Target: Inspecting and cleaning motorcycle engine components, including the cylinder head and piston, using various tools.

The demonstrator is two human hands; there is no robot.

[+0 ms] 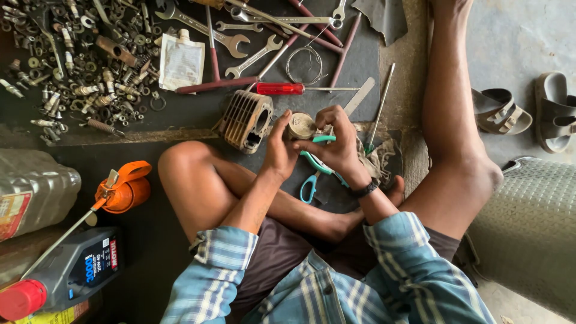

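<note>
1. My left hand (279, 153) grips the piston (300, 126) from its left side, fingers wrapped round the skirt; it's off the floor, above my crossed legs, just right of the finned cylinder (245, 120)
2. Right hand (335, 141) closes on it from the right & top, fingers pinched at the crown edge; teal pliers (317, 165) sit under that hand, can't tell if gripped
3. Piston axis runs roughly near-far, crown toward the tools
4. Both hands touch it; left carries, right works

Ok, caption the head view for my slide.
Both hands, left hand and right hand, grip a round metal piston.
</note>
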